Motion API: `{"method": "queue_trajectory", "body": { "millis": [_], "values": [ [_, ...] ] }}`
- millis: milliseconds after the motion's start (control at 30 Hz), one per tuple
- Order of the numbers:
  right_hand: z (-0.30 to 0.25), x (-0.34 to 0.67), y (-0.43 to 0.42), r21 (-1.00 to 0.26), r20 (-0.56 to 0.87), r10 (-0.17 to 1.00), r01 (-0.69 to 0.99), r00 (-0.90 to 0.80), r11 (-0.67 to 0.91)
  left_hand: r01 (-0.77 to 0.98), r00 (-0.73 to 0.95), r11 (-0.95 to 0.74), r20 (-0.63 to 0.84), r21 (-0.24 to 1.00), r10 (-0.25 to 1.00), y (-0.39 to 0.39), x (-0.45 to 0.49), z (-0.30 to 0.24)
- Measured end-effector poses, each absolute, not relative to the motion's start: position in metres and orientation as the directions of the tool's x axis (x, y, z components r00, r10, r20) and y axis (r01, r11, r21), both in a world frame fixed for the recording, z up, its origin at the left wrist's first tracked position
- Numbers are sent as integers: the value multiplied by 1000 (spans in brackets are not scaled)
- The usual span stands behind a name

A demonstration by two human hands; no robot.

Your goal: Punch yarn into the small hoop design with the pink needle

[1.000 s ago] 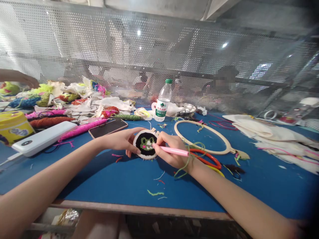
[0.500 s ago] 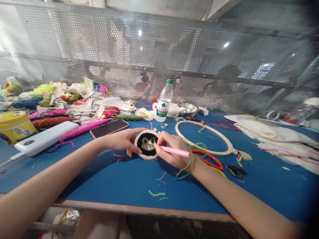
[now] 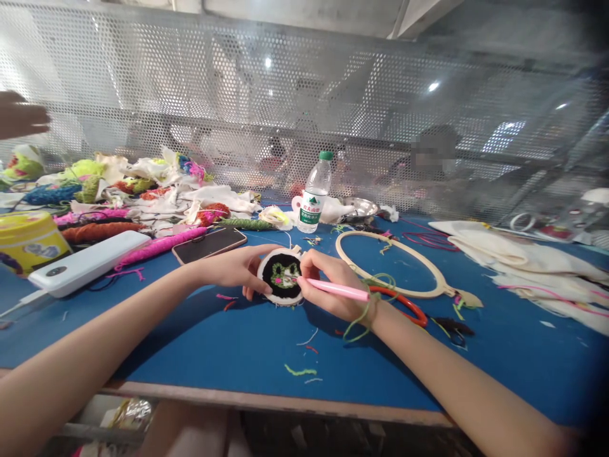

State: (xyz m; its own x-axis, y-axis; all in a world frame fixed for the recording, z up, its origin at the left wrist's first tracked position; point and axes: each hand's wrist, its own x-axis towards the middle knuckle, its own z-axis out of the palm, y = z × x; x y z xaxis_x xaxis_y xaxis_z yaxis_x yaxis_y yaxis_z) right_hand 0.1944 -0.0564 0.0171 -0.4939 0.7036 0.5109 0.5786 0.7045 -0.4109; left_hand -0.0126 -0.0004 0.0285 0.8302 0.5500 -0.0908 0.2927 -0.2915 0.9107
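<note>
Left hand [image 3: 239, 270] grips the small hoop [image 3: 282, 303] at left; right hand [image 3: 337, 273] pinches pen [image 3: 340, 290]; yarn [image 3: 353, 341] best slack.

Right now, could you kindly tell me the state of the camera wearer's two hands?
Left hand: closed on the edge of the small embroidery hoop.
Right hand: closed around the pink punch needle.

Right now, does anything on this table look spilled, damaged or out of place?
Nothing looks spilled or clearly damaged. Slightly untidy, though: yarn scraps lie scattered on the near side of the blue table, and green yarn hangs in loose loops by the right hand, where it could perhaps snag.
</note>
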Motion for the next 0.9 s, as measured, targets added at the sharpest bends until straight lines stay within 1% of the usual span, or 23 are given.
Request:
{"method": "queue_trajectory", "body": {
  "millis": [200,367,567,667,833,900],
  "values": [
    [18,194,-55,-392,513,692,579,-507,715,291,832,-301,-85,908,548,1,-13,27],
    [20,195,-54,-298,526,677,634,-515,714,290,831,-301,-83,909,550,1,-13,27],
    [23,198,-52,-356,439,736,652,-515,669,292,824,-312,-72,904,562,1,-13,26],
    [22,196,-50,-358,425,730,642,-535,678,261,835,-338,-36,904,550,-1,-12,27],
    [16,188,-45,-273,403,683,632,-610,726,205,853,-345,6,916,522,-3,-9,28],
    [14,188,-43,-332,425,700,621,-574,710,205,859,-331,-8,921,511,-2,-9,27]
  ]
}}
